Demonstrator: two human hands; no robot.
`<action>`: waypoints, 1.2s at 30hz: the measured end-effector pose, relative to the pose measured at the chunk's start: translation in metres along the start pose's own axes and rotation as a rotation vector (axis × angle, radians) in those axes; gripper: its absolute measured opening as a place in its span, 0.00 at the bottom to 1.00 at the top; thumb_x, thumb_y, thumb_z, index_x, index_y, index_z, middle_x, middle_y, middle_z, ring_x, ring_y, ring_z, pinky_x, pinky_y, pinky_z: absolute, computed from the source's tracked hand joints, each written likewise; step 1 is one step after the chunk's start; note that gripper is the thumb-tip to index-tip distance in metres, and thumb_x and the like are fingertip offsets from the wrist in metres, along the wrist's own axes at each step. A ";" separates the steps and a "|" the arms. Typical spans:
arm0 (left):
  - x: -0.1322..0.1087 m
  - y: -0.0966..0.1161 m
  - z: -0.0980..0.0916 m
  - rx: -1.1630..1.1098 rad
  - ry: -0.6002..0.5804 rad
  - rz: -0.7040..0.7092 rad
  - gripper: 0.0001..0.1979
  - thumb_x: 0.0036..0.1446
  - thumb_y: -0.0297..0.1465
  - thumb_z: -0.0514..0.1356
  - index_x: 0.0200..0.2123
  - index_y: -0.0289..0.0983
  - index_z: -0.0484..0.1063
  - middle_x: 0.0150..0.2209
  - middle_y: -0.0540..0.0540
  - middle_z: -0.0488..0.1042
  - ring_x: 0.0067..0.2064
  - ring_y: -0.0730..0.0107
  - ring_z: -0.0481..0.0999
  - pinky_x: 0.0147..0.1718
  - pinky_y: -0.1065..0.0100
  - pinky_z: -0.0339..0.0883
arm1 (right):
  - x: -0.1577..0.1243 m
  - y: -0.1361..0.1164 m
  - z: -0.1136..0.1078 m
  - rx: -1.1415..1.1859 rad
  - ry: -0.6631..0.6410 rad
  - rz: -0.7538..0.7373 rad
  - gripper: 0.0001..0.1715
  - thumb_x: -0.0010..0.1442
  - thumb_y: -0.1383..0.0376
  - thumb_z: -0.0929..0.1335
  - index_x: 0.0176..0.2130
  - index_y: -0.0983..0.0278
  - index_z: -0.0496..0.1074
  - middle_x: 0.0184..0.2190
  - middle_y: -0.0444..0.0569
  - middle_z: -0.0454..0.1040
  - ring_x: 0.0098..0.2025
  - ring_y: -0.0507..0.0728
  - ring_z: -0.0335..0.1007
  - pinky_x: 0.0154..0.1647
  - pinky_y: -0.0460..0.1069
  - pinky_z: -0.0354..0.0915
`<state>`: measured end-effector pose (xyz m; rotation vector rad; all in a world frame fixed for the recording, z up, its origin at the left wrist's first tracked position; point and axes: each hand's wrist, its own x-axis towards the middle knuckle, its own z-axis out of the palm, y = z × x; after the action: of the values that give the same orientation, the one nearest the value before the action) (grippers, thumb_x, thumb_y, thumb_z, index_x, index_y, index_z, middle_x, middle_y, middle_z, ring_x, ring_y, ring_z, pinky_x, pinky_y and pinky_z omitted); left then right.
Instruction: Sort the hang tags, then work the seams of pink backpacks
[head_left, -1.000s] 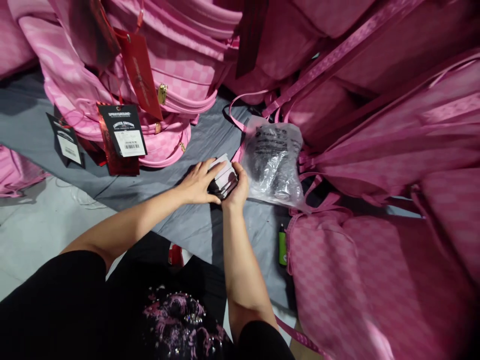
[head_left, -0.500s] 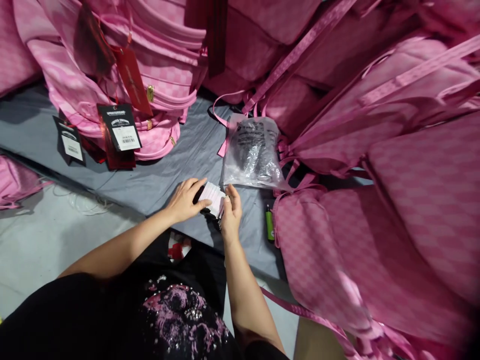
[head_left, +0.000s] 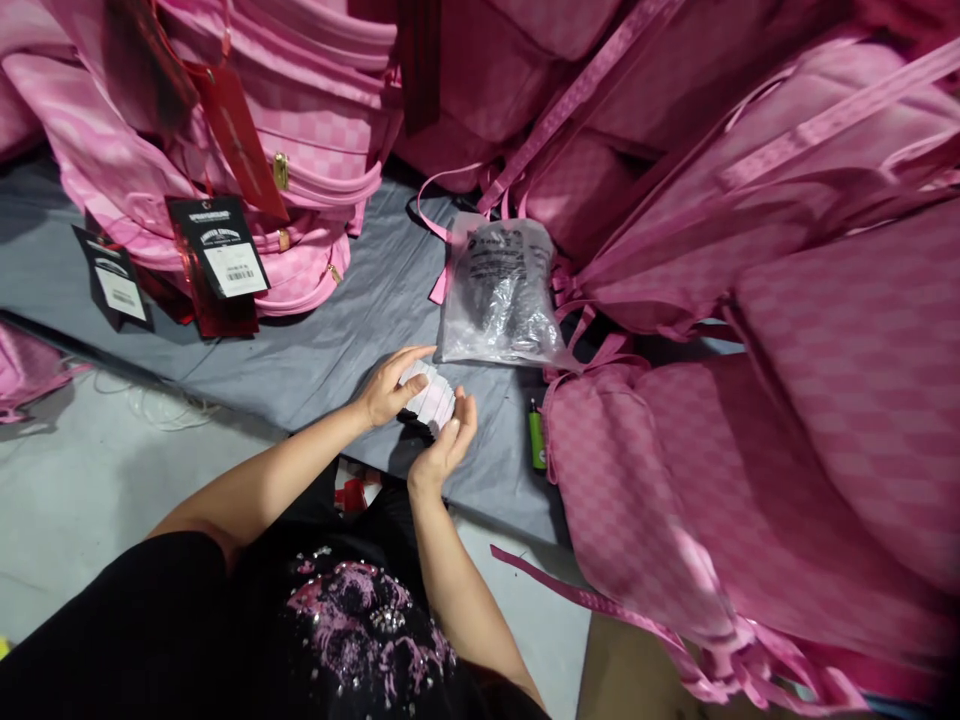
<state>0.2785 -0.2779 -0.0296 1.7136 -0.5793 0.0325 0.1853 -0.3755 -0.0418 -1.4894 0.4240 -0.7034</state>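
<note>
Both my hands hold a small stack of white cards (head_left: 430, 395) just above a grey cloth (head_left: 315, 340). My left hand (head_left: 390, 385) grips the stack's left side with the thumb on top. Cupped under the right side is my right hand (head_left: 450, 445), its fingers curled up around the edge. Right behind the cards lies a clear plastic bag (head_left: 499, 295) with dark contents and black print. A green lighter (head_left: 537, 440) sits on the cloth to the right of my right hand.
Pink checkered backpacks are piled all around: a tagged one (head_left: 300, 160) at back left with black hang tags (head_left: 217, 250) and red tags, and a large heap (head_left: 750, 400) on the right. A pale floor (head_left: 82, 480) shows at left. Loose pink straps trail near my knee.
My hands have drawn the card stack toward me and lifted it slightly off the cloth. My right hand turned palm-up under the stack. The view shifted a little.
</note>
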 end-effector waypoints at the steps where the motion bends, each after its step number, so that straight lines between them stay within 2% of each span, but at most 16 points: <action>1: 0.000 -0.001 0.001 -0.007 0.009 0.009 0.37 0.64 0.58 0.48 0.60 0.35 0.69 0.59 0.35 0.72 0.61 0.54 0.71 0.62 0.54 0.63 | 0.002 0.000 0.005 0.000 0.034 -0.011 0.32 0.69 0.53 0.60 0.65 0.66 0.61 0.65 0.61 0.66 0.68 0.60 0.62 0.70 0.64 0.57; 5: -0.006 0.003 0.006 0.006 0.045 0.004 0.33 0.66 0.55 0.49 0.56 0.35 0.72 0.54 0.37 0.74 0.57 0.57 0.74 0.59 0.57 0.66 | 0.018 0.000 0.010 -0.082 0.043 -0.015 0.28 0.68 0.54 0.61 0.59 0.66 0.69 0.61 0.59 0.71 0.64 0.60 0.67 0.68 0.63 0.59; 11: -0.019 0.017 0.026 0.065 0.115 -0.032 0.32 0.67 0.55 0.47 0.54 0.36 0.73 0.51 0.38 0.75 0.55 0.57 0.74 0.57 0.56 0.66 | 0.029 -0.003 -0.010 -0.129 -0.026 -0.015 0.21 0.65 0.59 0.64 0.50 0.66 0.76 0.60 0.58 0.73 0.64 0.61 0.68 0.68 0.64 0.61; 15: -0.023 0.018 0.030 0.070 0.067 -0.022 0.32 0.67 0.54 0.49 0.57 0.34 0.71 0.54 0.36 0.73 0.59 0.56 0.72 0.60 0.55 0.64 | 0.031 -0.005 -0.023 -0.114 -0.114 0.007 0.23 0.65 0.59 0.64 0.55 0.65 0.75 0.63 0.56 0.71 0.67 0.61 0.64 0.69 0.64 0.58; 19: -0.023 0.013 0.014 0.083 0.025 -0.032 0.34 0.65 0.52 0.54 0.64 0.34 0.65 0.67 0.32 0.61 0.69 0.52 0.60 0.68 0.51 0.55 | 0.032 -0.006 -0.028 -0.160 -0.220 0.022 0.29 0.67 0.56 0.63 0.64 0.64 0.67 0.68 0.56 0.63 0.71 0.60 0.58 0.72 0.63 0.53; 21: -0.019 0.011 0.004 0.080 0.030 -0.040 0.33 0.65 0.52 0.54 0.64 0.36 0.65 0.69 0.33 0.58 0.71 0.52 0.57 0.70 0.50 0.52 | 0.032 -0.005 -0.026 -0.138 -0.241 0.032 0.32 0.67 0.56 0.64 0.66 0.63 0.64 0.69 0.56 0.62 0.71 0.60 0.58 0.72 0.63 0.53; 23: -0.011 0.010 -0.001 0.052 0.008 -0.036 0.32 0.66 0.52 0.53 0.63 0.37 0.67 0.68 0.35 0.61 0.70 0.53 0.60 0.69 0.51 0.53 | 0.030 -0.005 -0.022 -0.108 -0.217 0.026 0.32 0.66 0.56 0.65 0.65 0.64 0.65 0.67 0.57 0.65 0.69 0.60 0.61 0.71 0.63 0.55; 25: -0.003 0.010 -0.001 0.004 -0.060 -0.044 0.32 0.66 0.53 0.52 0.60 0.36 0.71 0.63 0.36 0.68 0.66 0.54 0.66 0.67 0.54 0.58 | 0.029 -0.004 -0.014 -0.104 -0.128 -0.002 0.29 0.66 0.56 0.64 0.62 0.65 0.67 0.64 0.57 0.69 0.66 0.60 0.65 0.69 0.63 0.58; 28: 0.006 0.012 0.007 -0.042 -0.143 -0.112 0.35 0.64 0.57 0.50 0.53 0.34 0.76 0.52 0.37 0.77 0.54 0.56 0.77 0.55 0.59 0.69 | 0.031 -0.002 -0.001 -0.116 0.062 -0.041 0.25 0.67 0.58 0.61 0.57 0.66 0.71 0.58 0.57 0.74 0.60 0.59 0.71 0.66 0.62 0.63; 30: 0.007 0.013 0.012 -0.030 -0.132 -0.152 0.35 0.64 0.58 0.49 0.49 0.34 0.79 0.46 0.39 0.79 0.47 0.59 0.79 0.47 0.62 0.71 | 0.033 -0.001 0.006 -0.094 0.146 -0.056 0.24 0.66 0.58 0.61 0.54 0.67 0.72 0.55 0.58 0.76 0.57 0.59 0.73 0.63 0.61 0.66; 32: 0.006 0.014 0.015 -0.014 -0.099 -0.168 0.34 0.65 0.57 0.49 0.47 0.35 0.79 0.44 0.41 0.79 0.45 0.61 0.79 0.44 0.64 0.70 | 0.036 0.000 0.009 -0.064 0.175 -0.061 0.23 0.65 0.58 0.61 0.52 0.68 0.72 0.53 0.58 0.77 0.56 0.59 0.74 0.62 0.61 0.67; 36: 0.006 0.015 0.015 -0.064 -0.099 -0.172 0.32 0.65 0.56 0.50 0.46 0.35 0.80 0.44 0.41 0.80 0.47 0.62 0.79 0.46 0.65 0.69 | 0.035 -0.001 0.008 -0.065 0.150 -0.055 0.23 0.65 0.58 0.62 0.52 0.67 0.73 0.54 0.58 0.76 0.57 0.60 0.73 0.62 0.61 0.67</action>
<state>0.2734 -0.2957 -0.0178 1.7041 -0.4985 -0.1917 0.2159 -0.3927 -0.0347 -1.5189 0.5261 -0.8558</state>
